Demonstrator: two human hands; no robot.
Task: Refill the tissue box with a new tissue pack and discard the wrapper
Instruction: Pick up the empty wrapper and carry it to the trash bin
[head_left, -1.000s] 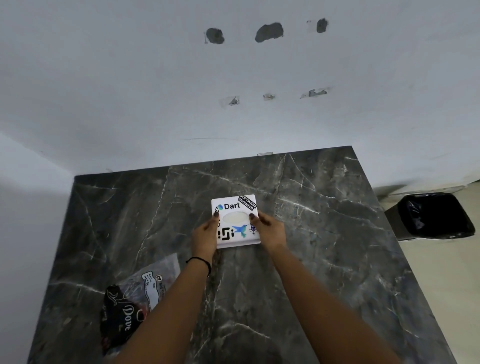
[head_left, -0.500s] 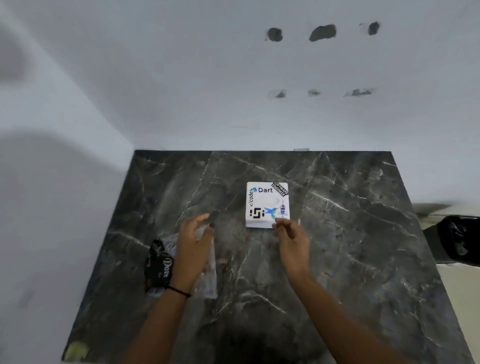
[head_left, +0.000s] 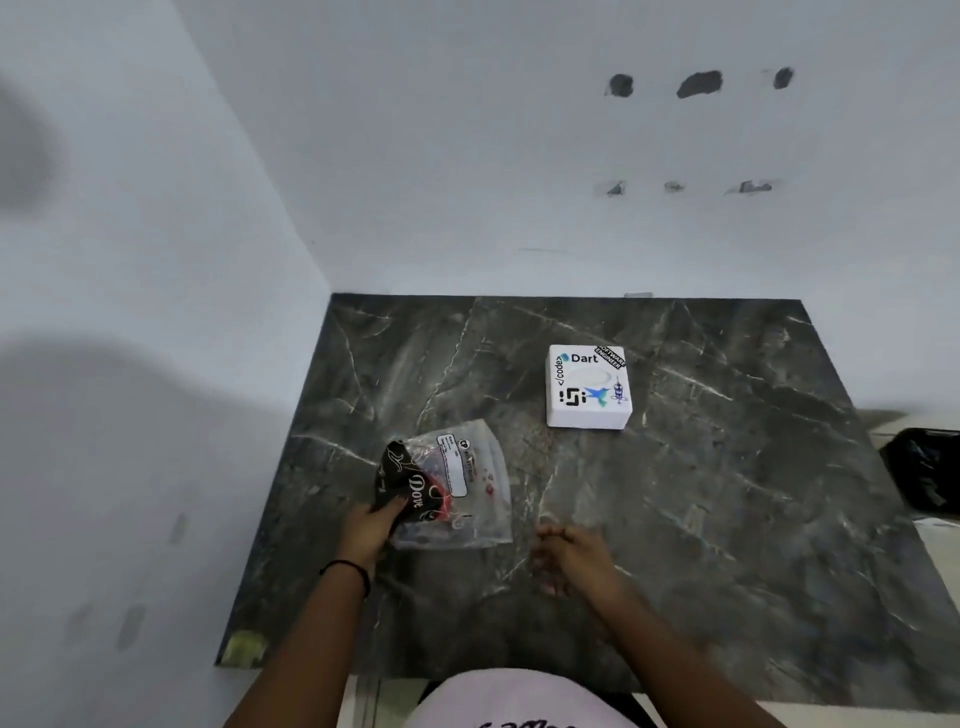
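Here, each line gives one thing as it is seen from the head camera.

Left hand: the left hand pinches the near left corner of the wrapper, fingers closed on the black printed part; a dark band is around the wrist.
Right hand: the right hand is just to the right of the wrapper, not touching it, fingers loosely curled and holding nothing; it is a little blurred.
Wrapper: crumpled, partly clear plastic, partly black with white letters; it lies on the table, long axis going from the left hand away and slightly to the right.
Tissue box: the tissue box is a white, almost square box with stickers, beyond the right hand and well apart from both hands; its oval opening faces up, sticker text reads from the near side.
Bin: a bin with a black liner stands far to the right of the right hand, past the table edge.
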